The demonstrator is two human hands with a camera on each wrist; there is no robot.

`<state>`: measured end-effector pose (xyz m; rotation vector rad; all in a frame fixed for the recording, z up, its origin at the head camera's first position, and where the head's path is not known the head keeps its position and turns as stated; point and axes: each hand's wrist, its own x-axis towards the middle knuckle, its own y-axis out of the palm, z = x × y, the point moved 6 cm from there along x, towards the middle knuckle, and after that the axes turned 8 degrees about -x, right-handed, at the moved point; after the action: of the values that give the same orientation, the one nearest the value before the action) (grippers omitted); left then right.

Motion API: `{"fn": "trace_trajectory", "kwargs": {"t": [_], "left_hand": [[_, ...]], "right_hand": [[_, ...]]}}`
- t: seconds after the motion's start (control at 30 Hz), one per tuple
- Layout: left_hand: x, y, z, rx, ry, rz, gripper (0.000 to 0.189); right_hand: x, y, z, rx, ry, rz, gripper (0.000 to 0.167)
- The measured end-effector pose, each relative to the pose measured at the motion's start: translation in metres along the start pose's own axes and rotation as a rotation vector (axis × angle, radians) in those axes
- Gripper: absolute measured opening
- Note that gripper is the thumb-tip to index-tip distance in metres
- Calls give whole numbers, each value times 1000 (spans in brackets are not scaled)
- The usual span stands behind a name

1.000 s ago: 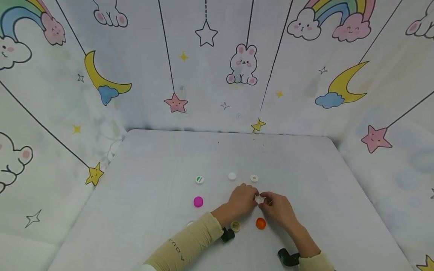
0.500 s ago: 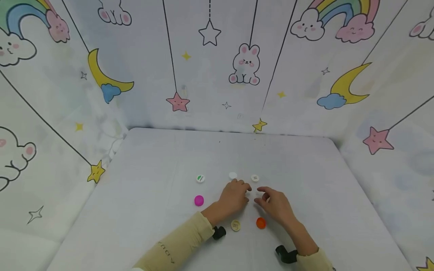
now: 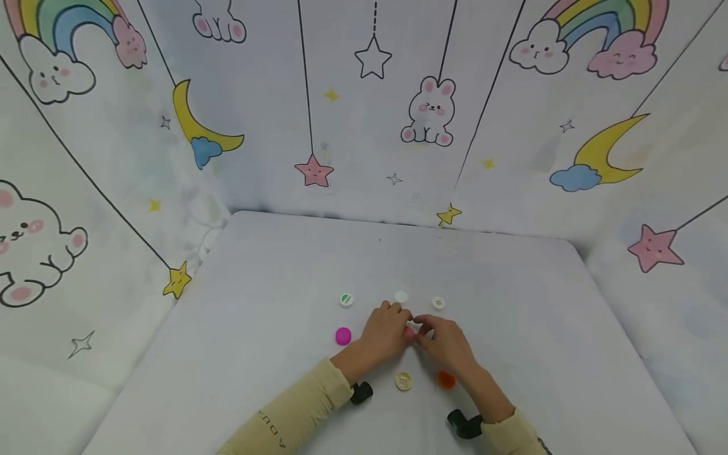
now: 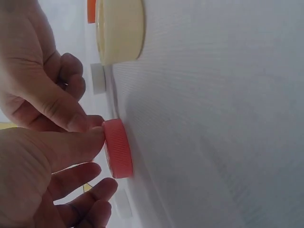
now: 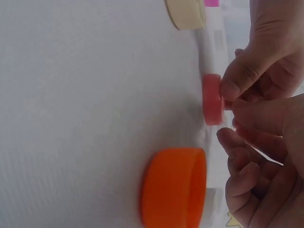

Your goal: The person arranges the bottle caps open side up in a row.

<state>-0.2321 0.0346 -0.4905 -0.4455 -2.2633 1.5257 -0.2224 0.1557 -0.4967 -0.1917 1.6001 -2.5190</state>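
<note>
A ribbed red bottle cap point(image 4: 118, 148) sits between the two hands, close over the white tabletop. My left hand point(image 3: 387, 332) is on its left side, with the thumb at the cap's rim and the other fingers loosely bent beside it. From the right, my right hand point(image 3: 446, 343) reaches in, thumb and forefinger pinching at the cap's edge. In the right wrist view the red cap point(image 5: 212, 99) is partly covered by the left thumb. A cream cap point(image 3: 403, 381) and an orange cap point(image 5: 173, 187) lie nearer the body.
Farther off on the table point(image 3: 273, 272) lie a white cap with a green mark point(image 3: 346, 300), a plain white cap point(image 3: 400, 296) and another white cap point(image 3: 438, 303). A magenta cap point(image 3: 343, 335) is left of the left hand. Black wrist-camera parts point(image 3: 463, 424) hang under the forearms.
A second ago both hands held a small pale round piece farther right. They then parted, and now meet again farther left, with the red cap showing between them. The head view has shifted slightly.
</note>
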Motion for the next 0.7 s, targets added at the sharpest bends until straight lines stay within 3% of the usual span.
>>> {"fn": "trace_trajectory", "kwargs": {"t": [0.23, 0.7], "left_hand": [[-3, 3, 2, 16, -1, 43, 35], [-9, 5, 8, -7, -28, 56, 31]], "right_hand": [[-1, 5, -1, 1, 4, 12, 32], [0, 17, 3, -56, -66, 4, 36]]}}
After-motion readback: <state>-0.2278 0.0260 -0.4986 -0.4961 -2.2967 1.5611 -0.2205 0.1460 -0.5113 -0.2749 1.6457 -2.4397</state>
